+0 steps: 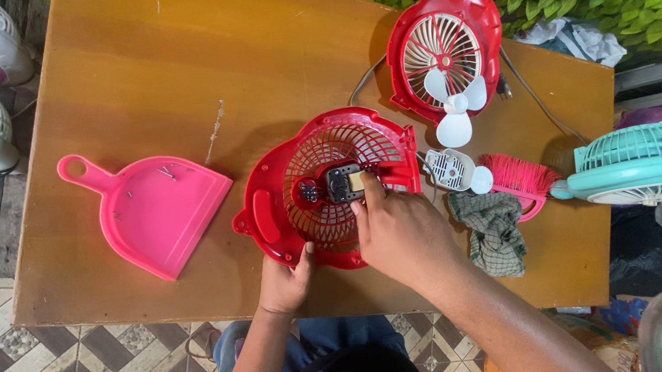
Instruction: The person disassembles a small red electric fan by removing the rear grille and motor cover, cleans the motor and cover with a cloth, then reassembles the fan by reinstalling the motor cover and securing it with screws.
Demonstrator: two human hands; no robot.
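From the head view, the red rear fan housing lies grille-up near the front middle of the wooden tabletop, and both hands are on it. The left hand clasps the housing's near rim, its grip pressed together on the red plastic, thumb up over the edge. The right hand reaches over the grille, fingers closed and fingertips down on the small dark motor block at the housing's centre; whether it pinches the block or only presses on it I cannot tell. This looks like work at the motor in its seat, with the housing steadied; a next move would, I judge, call for a firm hold at the rim and fine fingertip work at the centre, since the parts there are small. Behind, well apart, lies the red front cover with its white blade. Just right of the housing are a small white part, a pink brush and a checked cloth. A pink dustpan lies to the left, holding a few small screws.
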